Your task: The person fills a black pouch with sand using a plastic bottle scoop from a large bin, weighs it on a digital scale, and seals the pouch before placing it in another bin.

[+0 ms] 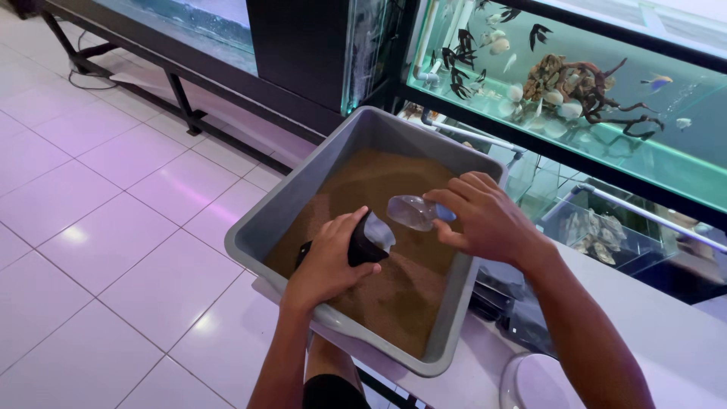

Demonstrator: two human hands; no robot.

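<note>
A grey plastic tub [282, 213] rests on a white counter edge and holds fine brown granules [394, 291]. My left hand [332, 261] is shut on a small black bag [366, 240] with a shiny silver inside, its mouth held over the granules. My right hand [481, 216] grips a clear plastic scoop [410, 211], held just to the right of the bag's mouth and above the granules.
Behind the tub stands a lit aquarium [651, 155] with dark fish, shells and driftwood. Smaller glass tanks [606, 227] sit below it. A clear round lid [534, 382] lies on the counter at bottom right. Pale floor tiles [106, 227] spread to the left.
</note>
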